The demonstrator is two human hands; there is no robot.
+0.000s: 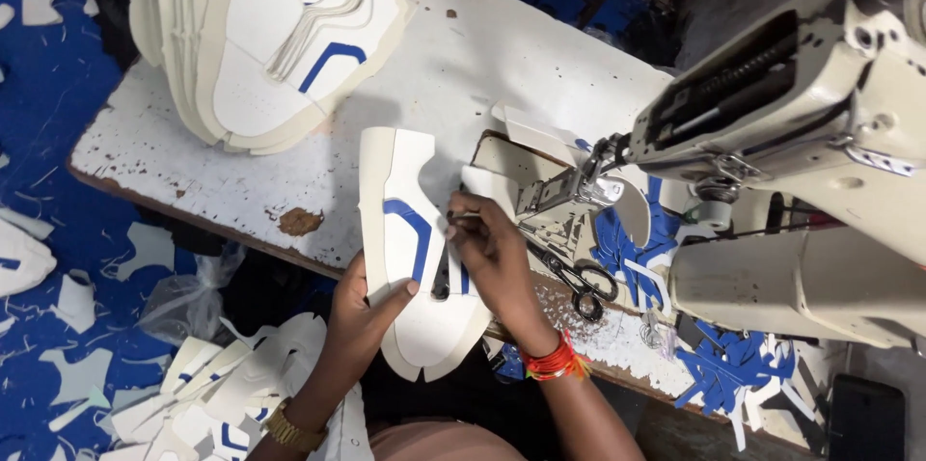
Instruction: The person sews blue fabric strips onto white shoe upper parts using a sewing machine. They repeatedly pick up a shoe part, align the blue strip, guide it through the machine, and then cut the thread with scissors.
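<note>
The left hand (365, 311) grips a white shoe upper (410, 249) from its left edge, thumb pressed on the face, fingers curled behind it. The upper has a cream border and a curved blue stripe (413, 226), and it is held at the near edge of the table (193, 148), partly over the edge, just left of the sewing machine (801, 152). The right hand (492, 254) rests on the right side of the upper, its fingers pinched shut on a thin metal tool (467, 217) whose tip lies at the piece's right edge; what kind of tool it is cannot be told. The two hands are close together, both on the same piece. An orange-red bangle (553, 362) circles the right wrist and a gold watch (289, 430) the left. Black scissors (579, 280) lie on the table just right of the right hand, among blue offcuts (632, 249). A tall stack of similar uppers (270, 37) sits at the far left of the table, well apart from the hands. More cut pieces (217, 389) lie heaped on the blue floor (48, 114) at near left, below the table edge.
</note>
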